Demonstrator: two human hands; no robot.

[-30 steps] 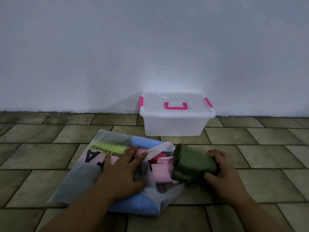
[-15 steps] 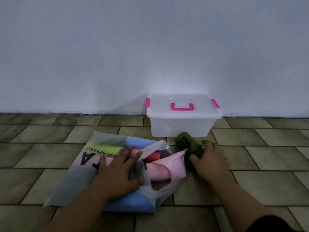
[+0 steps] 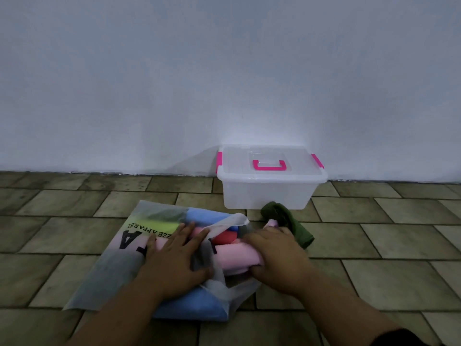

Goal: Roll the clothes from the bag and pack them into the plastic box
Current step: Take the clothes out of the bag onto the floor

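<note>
Down low — two hands (image 3: 275,255), one bag (image 3: 112,258), one plastic box (image 3: 270,193).

- The translucent bag (image 3: 119,258) carries black print, upside down from the camera: small capitals reading "APPAREL", preceded by letters that look like "ZZE" (the start hidden under the left hand (image 3: 174,258)).
- At 6 o'clock of that line stand large black letters, "A" and part of another, unreadable.
</note>
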